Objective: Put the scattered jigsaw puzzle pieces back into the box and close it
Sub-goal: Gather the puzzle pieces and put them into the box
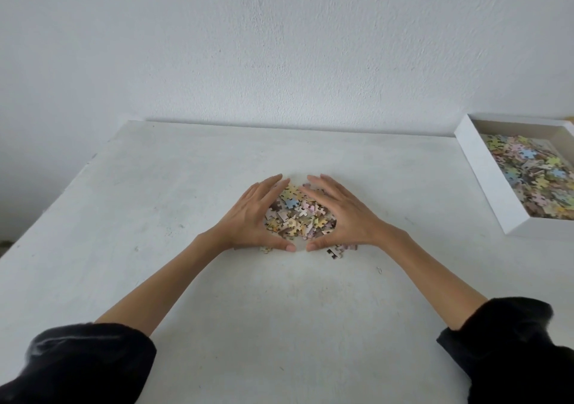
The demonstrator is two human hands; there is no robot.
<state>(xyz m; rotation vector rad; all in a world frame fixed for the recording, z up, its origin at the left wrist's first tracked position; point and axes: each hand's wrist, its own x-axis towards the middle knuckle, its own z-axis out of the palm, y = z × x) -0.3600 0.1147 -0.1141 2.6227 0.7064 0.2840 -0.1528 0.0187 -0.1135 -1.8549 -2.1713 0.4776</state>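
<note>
Left hand (252, 217) and right hand (343, 214) spread open, palms down, curved toward each other around a heap of puzzle pieces (299, 214) at mid surface (186, 186). Fingertips nearly meeting at the far side of the heap, thumbs almost touching at the near side, forming a ring; nothing gripped. Heap pastel: yellow, blue, pink, brown. A few stray pieces (336, 252) just outside the ring, beside the right thumb; one more small piece (266, 250) under the left thumb's edge.

Black sleeves (80, 363) pushed up at both forearms, low in view.

Box (484, 180), white and lidless, at the far right of the surface, well apart from the hands, partly cut by the frame edge. Already holding a thick layer of coloured pieces (534, 176). Near wall of the box tall and plain.

Far edge of the surface against a white textured wall (279, 46); left edge slanting toward the near left corner, dark floor beyond it. Wide bare stretch between heap and box, and between heap and near edge. Faint marks and scuffs on the surface.

No readable writing, brand or label on box, pieces or sleeves.
</note>
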